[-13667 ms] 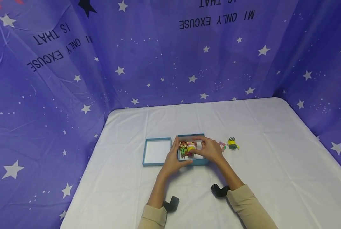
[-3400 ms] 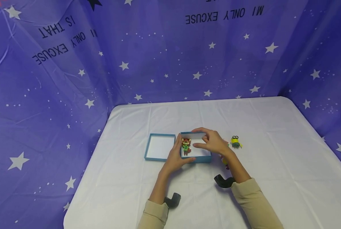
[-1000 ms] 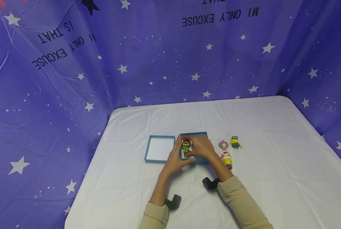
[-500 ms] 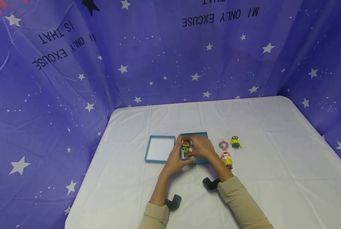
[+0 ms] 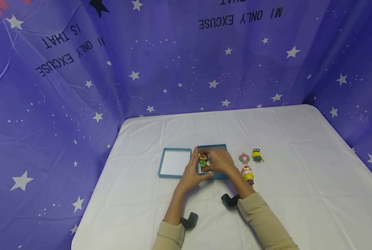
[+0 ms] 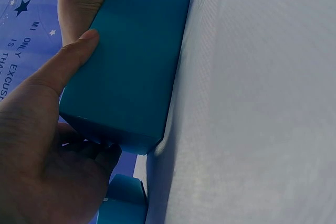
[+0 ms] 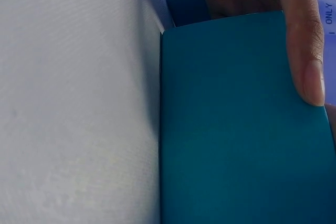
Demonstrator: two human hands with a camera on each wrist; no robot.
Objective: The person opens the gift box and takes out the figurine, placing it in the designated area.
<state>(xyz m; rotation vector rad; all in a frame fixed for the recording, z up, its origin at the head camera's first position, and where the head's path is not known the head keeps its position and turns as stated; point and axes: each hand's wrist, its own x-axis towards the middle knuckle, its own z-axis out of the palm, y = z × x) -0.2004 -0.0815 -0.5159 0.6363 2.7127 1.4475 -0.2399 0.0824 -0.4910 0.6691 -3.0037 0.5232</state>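
In the head view, my left hand (image 5: 190, 175) grips the left corner of a blue box (image 5: 219, 176), thumb on its near wall and fingers along its left side. A fox figurine (image 5: 203, 160) in a green shirt lies face up at the left inside the box. My right hand (image 5: 220, 160) reaches into the box and holds this figurine, thumb at its lower end and fingers near its head. The left wrist view shows the thumb on the box's near wall (image 6: 126, 61). From the right wrist, that wall (image 7: 226, 114) hides the right hand's fingers and the figurine.
Left of the box lies its blue-rimmed lid (image 5: 159, 163), white inside up. To the right are a small pink figurine (image 5: 244, 158), a yellow-and-green minion figurine (image 5: 256, 155) and a pink-and-yellow figurine (image 5: 247, 175) beside the right forearm. A white cloth (image 5: 136, 208) covers the table.
The pink-and-yellow figurine, earlier beside the fox in the box, now lies on the table at the right. My right hand has lowered onto the fox figurine. Almost no movement in the last second.
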